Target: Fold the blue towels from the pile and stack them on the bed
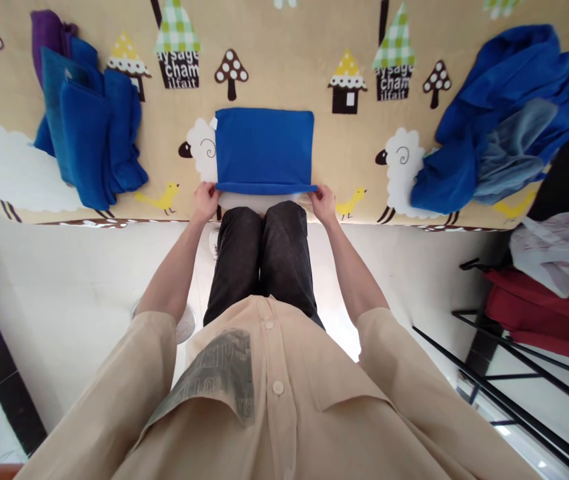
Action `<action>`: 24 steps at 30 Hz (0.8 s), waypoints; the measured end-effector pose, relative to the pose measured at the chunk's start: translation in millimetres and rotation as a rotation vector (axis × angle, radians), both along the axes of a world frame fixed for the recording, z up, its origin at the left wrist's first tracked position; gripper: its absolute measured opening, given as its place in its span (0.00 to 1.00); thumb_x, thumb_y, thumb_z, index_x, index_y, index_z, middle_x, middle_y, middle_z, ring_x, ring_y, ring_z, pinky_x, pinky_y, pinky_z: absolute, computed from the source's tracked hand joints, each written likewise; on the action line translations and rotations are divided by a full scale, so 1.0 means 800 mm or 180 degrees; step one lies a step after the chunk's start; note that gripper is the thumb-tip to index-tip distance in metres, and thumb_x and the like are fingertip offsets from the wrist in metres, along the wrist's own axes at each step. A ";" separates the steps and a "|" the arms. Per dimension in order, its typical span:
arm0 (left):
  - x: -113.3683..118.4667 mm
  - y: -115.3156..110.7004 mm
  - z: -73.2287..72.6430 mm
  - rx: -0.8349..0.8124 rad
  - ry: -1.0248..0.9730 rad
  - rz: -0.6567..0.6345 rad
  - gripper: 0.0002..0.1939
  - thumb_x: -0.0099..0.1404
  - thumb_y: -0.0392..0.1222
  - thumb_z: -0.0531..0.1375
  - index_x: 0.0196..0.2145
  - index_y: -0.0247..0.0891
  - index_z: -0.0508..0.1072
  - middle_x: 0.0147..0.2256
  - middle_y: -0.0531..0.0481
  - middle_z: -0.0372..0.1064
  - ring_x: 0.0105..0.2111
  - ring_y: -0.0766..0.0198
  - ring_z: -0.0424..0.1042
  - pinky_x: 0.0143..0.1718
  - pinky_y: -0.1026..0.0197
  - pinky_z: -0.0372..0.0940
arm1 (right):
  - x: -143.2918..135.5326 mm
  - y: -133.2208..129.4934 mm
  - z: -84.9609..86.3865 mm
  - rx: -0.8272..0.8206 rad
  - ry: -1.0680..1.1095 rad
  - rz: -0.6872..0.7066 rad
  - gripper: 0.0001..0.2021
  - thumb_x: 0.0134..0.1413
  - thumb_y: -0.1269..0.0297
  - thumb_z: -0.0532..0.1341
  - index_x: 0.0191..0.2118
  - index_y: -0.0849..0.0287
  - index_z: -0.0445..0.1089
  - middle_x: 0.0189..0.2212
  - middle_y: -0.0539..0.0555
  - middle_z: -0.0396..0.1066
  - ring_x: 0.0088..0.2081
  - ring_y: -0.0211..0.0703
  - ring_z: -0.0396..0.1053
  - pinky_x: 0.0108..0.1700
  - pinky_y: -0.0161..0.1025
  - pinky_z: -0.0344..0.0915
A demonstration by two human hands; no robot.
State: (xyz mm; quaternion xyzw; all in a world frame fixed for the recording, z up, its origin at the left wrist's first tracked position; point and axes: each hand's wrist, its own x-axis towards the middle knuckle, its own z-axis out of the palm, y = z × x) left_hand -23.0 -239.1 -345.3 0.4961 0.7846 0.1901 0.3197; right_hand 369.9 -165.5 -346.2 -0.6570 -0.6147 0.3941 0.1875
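White tiled floor (79, 293) below, seen past a beige button shirt (264, 400) and dark grey trousers (259, 260) — person stands right at the edge of a bed or table covered in a tan printed sheet (284, 80) with sheep, mushrooms, little houses and yellow birds. To the right on the floor, a black metal rack (504, 393) with a red item (539, 313) and a white plastic bag (559, 250) on it.

Left hand (205, 201) grips the near-left corner of a blue folded cloth (264, 150), fingers curled shut on the hem. Right hand (323, 202) does the same at the near-right corner, pinched closed on the fabric. Both hands sit at the sheet's near edge, just above the knees.

Blue folded cloth lies flat as a neat rectangle, centred in front of the person, near edge slightly lifted or rolled between the two hands, small white tag at its far-left corner.

Farther out — stack of folded blue towels (89, 133) at the left, purple cloth (47, 37) tucked behind it. Loose heap of blue and grey-blue laundry (504, 113) at the right, well apart from the hands.
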 end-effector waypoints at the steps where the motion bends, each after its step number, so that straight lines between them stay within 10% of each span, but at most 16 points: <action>1: -0.001 0.002 0.000 -0.0024 0.0033 0.0020 0.11 0.72 0.47 0.58 0.36 0.39 0.75 0.37 0.42 0.69 0.45 0.50 0.72 0.57 0.50 0.66 | 0.000 0.001 0.000 -0.0018 -0.0062 -0.0008 0.18 0.68 0.46 0.59 0.33 0.56 0.69 0.35 0.57 0.71 0.41 0.51 0.71 0.54 0.54 0.71; 24: 0.006 0.009 -0.006 0.0180 0.0130 0.0456 0.17 0.74 0.56 0.55 0.38 0.40 0.73 0.34 0.43 0.71 0.40 0.50 0.74 0.52 0.46 0.68 | -0.018 0.010 -0.012 -0.0076 -0.0487 -0.0448 0.32 0.69 0.32 0.47 0.43 0.58 0.71 0.36 0.60 0.73 0.43 0.54 0.73 0.51 0.54 0.70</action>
